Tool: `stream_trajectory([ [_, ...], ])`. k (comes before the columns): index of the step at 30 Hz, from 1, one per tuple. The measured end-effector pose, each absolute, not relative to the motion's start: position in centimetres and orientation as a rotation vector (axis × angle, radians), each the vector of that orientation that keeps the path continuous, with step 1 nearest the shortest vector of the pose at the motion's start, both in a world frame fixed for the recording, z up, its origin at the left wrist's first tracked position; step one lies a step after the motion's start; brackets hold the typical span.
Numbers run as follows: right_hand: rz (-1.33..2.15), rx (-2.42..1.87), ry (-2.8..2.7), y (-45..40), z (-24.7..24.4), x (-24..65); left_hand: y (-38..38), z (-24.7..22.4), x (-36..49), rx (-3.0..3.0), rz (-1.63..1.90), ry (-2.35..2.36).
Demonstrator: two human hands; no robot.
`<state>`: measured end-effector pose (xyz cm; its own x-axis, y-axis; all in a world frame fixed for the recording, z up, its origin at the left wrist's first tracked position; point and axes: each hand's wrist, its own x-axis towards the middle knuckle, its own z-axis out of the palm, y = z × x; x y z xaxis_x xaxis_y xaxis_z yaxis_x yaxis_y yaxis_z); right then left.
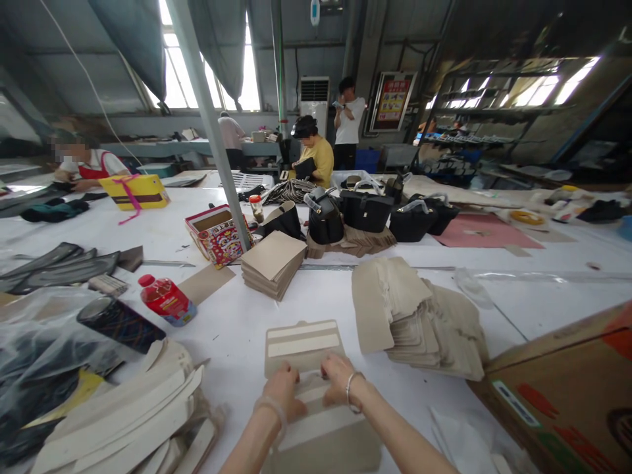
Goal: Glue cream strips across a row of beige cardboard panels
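Note:
A beige, bag-shaped panel (320,447) lies flat on the white table in front of me, with pale strips across it. My left hand (282,396) is on the panel's left side, its fingers curled and closed at the edge. On the right side, my right hand (340,380) grips in the same way, fingers bent over and thumb pointing inward. A pale strip (303,341) runs across the panel's upper flap, just beyond my fingertips. Between the hands the surface is blurred, and the fingertips partly hide what they press on.
Fanned beige panels (419,316) lie to the right, near a cardboard box (567,395). Pale curved pieces (128,415) are piled at left, below a red bottle (168,301). Ahead stand a stack of beige boards (274,260), a metal post (212,125) and black handbags (366,210). Several people work beyond.

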<state>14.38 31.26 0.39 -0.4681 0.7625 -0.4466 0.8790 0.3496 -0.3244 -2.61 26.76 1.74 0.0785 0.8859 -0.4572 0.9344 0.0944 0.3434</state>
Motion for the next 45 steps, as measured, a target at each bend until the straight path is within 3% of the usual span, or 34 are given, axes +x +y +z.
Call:
stream_trajectory([
  [8,-0.629,1.443,2.435,28.8,2.5,14.4,25.7,2.7,-2.6,1.838,-0.137,1.744],
  [20,-0.517,1.312,2.511,41.9,1.7,10.9,37.0,1.4,-7.1,1.880,-0.082,1.813],
  [26,-0.571,1.320,2.539,41.3,0.9,11.6,36.6,0.4,-7.1,1.888,-0.148,1.846],
  [33,-0.488,1.354,2.664,38.3,2.9,12.6,34.7,3.9,-5.9,1.936,-0.174,1.877],
  [41,-0.563,1.560,2.807,28.2,6.3,17.1,24.5,6.4,-5.3,1.895,0.166,1.870],
  [45,-1.096,1.879,2.720,27.2,4.0,20.9,21.1,4.6,-5.8,1.623,0.676,1.814],
])
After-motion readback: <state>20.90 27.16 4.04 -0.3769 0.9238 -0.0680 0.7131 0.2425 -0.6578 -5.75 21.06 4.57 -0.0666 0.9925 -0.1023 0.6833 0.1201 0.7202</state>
